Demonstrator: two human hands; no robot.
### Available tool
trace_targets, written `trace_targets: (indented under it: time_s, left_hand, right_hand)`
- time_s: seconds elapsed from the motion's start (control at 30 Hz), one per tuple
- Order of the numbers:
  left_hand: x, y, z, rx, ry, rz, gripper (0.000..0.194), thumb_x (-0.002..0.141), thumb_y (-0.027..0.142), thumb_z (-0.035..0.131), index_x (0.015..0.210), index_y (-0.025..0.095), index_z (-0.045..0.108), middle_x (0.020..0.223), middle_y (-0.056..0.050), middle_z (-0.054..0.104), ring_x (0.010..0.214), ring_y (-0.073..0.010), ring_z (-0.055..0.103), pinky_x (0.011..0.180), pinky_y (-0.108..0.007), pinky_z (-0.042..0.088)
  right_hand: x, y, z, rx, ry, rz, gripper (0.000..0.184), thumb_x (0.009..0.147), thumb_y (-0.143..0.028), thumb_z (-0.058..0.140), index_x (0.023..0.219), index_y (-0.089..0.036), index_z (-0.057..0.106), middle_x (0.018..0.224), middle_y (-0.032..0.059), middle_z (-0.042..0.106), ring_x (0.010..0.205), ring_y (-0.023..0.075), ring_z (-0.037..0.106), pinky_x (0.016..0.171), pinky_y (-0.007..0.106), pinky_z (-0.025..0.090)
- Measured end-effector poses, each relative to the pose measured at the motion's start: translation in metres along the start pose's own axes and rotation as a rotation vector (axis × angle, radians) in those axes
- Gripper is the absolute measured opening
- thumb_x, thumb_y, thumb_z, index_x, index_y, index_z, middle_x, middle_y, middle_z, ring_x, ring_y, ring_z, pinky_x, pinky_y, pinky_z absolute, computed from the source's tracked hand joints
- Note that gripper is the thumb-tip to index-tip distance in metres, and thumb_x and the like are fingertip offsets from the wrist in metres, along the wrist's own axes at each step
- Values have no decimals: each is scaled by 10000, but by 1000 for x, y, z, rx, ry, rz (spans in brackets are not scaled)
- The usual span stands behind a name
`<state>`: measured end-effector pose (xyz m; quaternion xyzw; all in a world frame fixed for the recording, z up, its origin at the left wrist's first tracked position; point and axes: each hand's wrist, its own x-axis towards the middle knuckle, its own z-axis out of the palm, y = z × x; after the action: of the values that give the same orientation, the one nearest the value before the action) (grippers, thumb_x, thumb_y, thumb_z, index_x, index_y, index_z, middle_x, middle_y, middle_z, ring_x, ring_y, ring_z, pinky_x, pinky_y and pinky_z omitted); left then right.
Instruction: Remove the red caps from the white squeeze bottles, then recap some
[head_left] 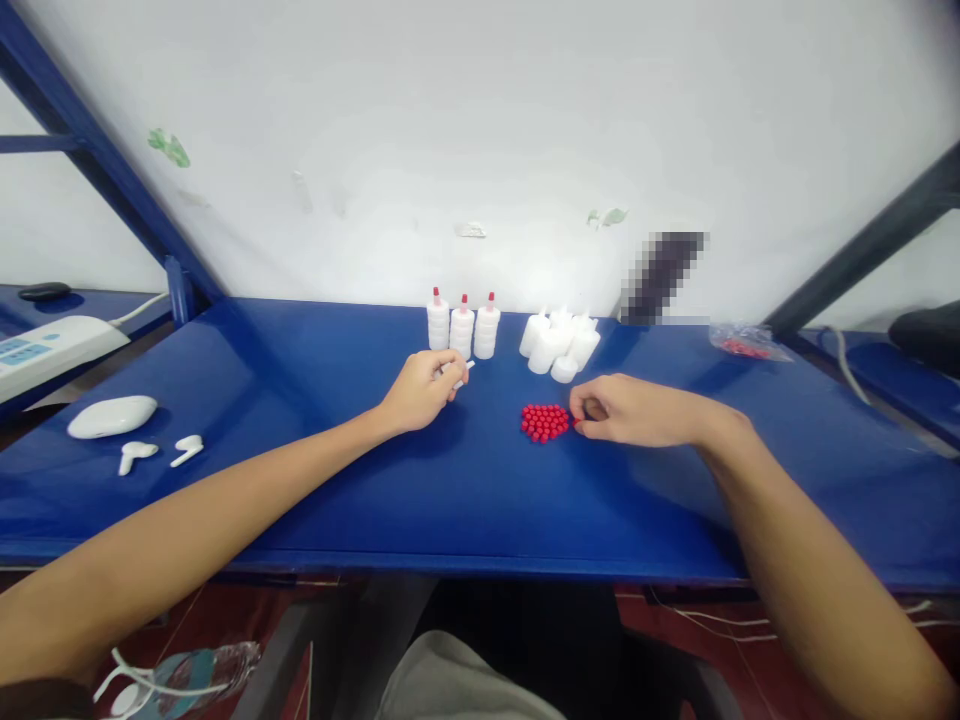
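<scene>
The left forearm (225, 510) reaches in from 8 o'clock, its hand (424, 390) curled into a pinch with fingertips toward 3 o'clock. The right forearm (810, 560) rises from 4 o'clock, bends at the wrist (724, 428), and its hand (626, 408) points toward 9 o'clock, thumb and index fingertips close together.

1. Table (375, 510): smooth, blue, painted-looking, with a soft sheen.
2. 3 bottles (486, 332) with red tips (491, 298): white plastic, smooth, ridged sides.
3. Red caps (545, 422): shiny plastic.
4. Earphone case (112, 417) and 2 earphones (138, 452): glossy white plastic.
5. Bag (750, 343): clear, crinkled, shiny plastic.
6. Drink bottle (234, 664): clear, glossy plastic.
7. Wall (375, 150): matt, mostly smooth.
</scene>
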<state>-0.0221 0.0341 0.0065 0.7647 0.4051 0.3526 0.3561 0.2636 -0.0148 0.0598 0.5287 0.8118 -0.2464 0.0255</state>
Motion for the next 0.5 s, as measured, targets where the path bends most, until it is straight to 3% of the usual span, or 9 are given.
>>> trace_targets:
  time_s: [0.2,0.5]
  left_hand:
    - [0,0,0,-47,-8,-42,245,900,303,449,728,159,547,559,49,493,375,-43,440,374,-156,329]
    - [6,-7,-1,-167,5,-110,248,915,317,468,746,158,555,571,38,502,359,-41,428,339,-160,315]
  right_hand:
    - [1,3,0,62,-1,-59,121,792,-292,603,742,-213,679,646,-4,618,534,133,489,485,267,355]
    - [-3,3,-3,58,16,-51,120,791,-310,627,794,-214,700,753,8,678,571,134,554,524,269,407]
